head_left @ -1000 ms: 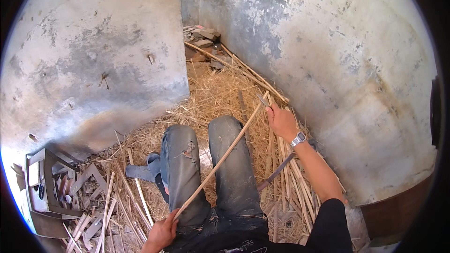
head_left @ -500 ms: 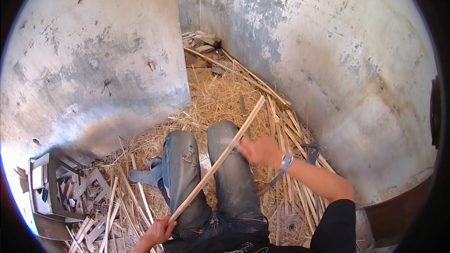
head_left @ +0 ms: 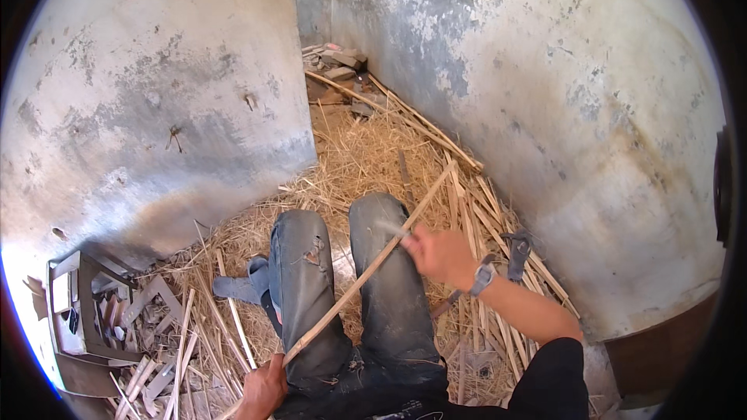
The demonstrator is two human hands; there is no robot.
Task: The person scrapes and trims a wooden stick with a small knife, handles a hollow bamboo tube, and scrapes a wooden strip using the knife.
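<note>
A long, pale wooden strip [head_left: 366,276] slants across my thighs, its far end pointing up and to the right. Close to my lap, my left hand [head_left: 264,386] is closed round the lower part of the strip. My right hand [head_left: 442,255], with a watch on the wrist, is closed on what looks like a knife; its pale blade [head_left: 391,228] is smeared by motion and crosses the strip above my right knee. The handle is hidden within my fingers.
Shavings [head_left: 366,148] cover the floor around my legs. Several cut strips [head_left: 475,264] lie on the right, with a grey strap-like thing [head_left: 517,253] on them. At left stands a broken frame [head_left: 89,311] beside scraps. Worn walls [head_left: 545,93] rise close by; rubble [head_left: 340,62] fills the far corner.
The strip has shifted slightly, its far end now further right and a little lower. My left hand has moved slightly right; my right hand and the blade have moved slightly right.
</note>
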